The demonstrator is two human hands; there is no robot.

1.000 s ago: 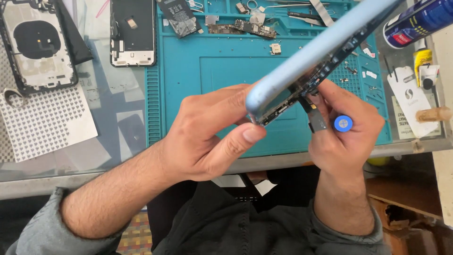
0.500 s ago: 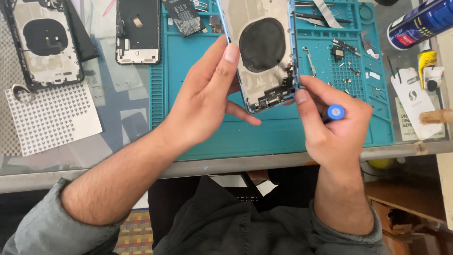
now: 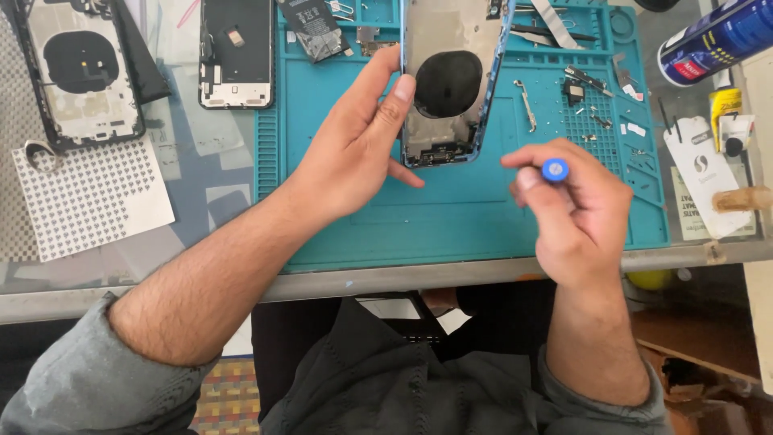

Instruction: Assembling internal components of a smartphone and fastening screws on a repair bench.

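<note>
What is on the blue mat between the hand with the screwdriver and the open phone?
Nothing. In the head view, only bare blue mat shows between the right hand with its screwdriver and the open phone in the left hand.

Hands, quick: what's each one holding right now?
Left hand: closed on the blue phone housing, held by its edge.
Right hand: closed around a blue-capped screwdriver.
</note>
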